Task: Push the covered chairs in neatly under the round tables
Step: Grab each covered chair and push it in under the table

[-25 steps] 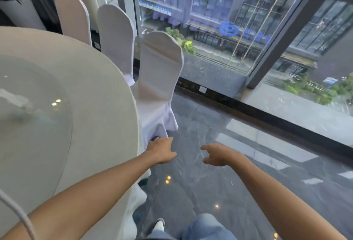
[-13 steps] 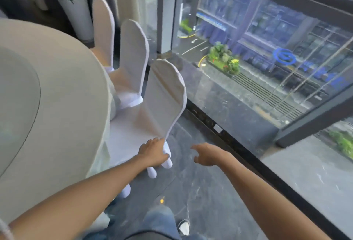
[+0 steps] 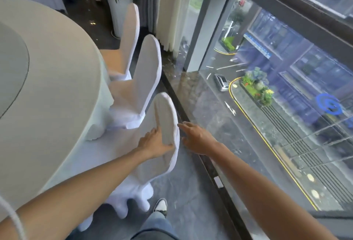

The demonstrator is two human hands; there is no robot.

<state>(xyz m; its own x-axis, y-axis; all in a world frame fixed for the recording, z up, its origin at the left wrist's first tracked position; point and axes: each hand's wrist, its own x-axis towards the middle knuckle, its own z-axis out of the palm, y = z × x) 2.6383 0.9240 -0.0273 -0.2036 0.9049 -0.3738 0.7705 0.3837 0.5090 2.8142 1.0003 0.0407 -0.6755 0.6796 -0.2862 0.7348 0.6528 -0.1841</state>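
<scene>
Three white-covered chairs stand along the right side of a round table (image 3: 57, 68) with a beige cloth. The nearest chair (image 3: 166, 117) has its seat partly under the table's edge and its back toward the window. My left hand (image 3: 154, 142) holds the near edge of that chair's back, fingers on its front face and thumb over the edge. My right hand (image 3: 196, 136) is just behind the back with fingers stretched out, its fingertips at the back's rear edge. The second chair (image 3: 147, 71) and third chair (image 3: 129, 35) sit farther along.
A floor-to-ceiling window (image 3: 267, 87) with a dark sill runs close along the right of the chairs, leaving a narrow strip of dark floor. A potted plant (image 3: 117, 16) and a curtain (image 3: 172, 10) stand beyond. My shoe (image 3: 160, 204) is beside the chair's skirt.
I have stepped closer and turned left along the table. My left hand has taken hold of the nearest chair's back, and my right hand has come up behind it.
</scene>
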